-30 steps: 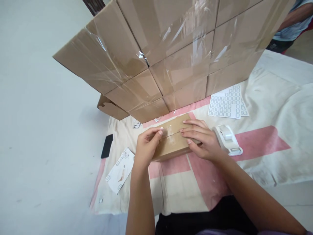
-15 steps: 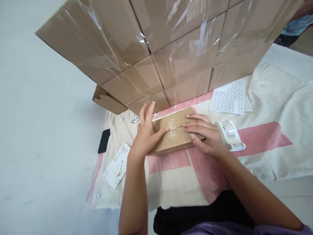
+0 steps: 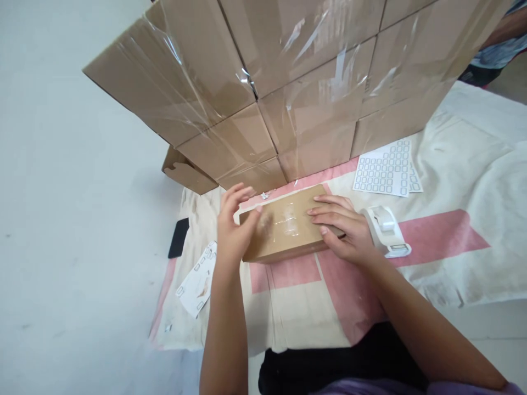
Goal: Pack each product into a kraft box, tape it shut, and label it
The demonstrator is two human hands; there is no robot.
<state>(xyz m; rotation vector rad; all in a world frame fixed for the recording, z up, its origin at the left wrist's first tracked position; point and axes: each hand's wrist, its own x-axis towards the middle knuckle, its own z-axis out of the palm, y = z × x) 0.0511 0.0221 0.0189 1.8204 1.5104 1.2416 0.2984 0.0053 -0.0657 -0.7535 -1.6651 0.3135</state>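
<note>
A small closed cardboard box point(image 3: 284, 225) lies flat on the cloth, with clear tape across the middle of its top seam. My right hand point(image 3: 343, 222) rests on the box's right end, fingers spread over the top. Just off the left end hovers my left hand point(image 3: 236, 225), its fingers apart and slightly curled with nothing seen in them. To the right of my right hand stands a white tape dispenser point(image 3: 387, 230) with a roll of clear tape.
Behind the box rises a wall of stacked, taped cartons point(image 3: 263, 109). Sticker sheets point(image 3: 382, 170) lie at right, another sheet point(image 3: 197, 282) at left near a black phone-like slab point(image 3: 179, 238). An open carton point(image 3: 191, 175) stands at back left. Another person's arm point(image 3: 506, 27) shows top right.
My left hand has lifted off the box top and moved left, uncovering the tape and the box's left end. My right hand stays on the box.
</note>
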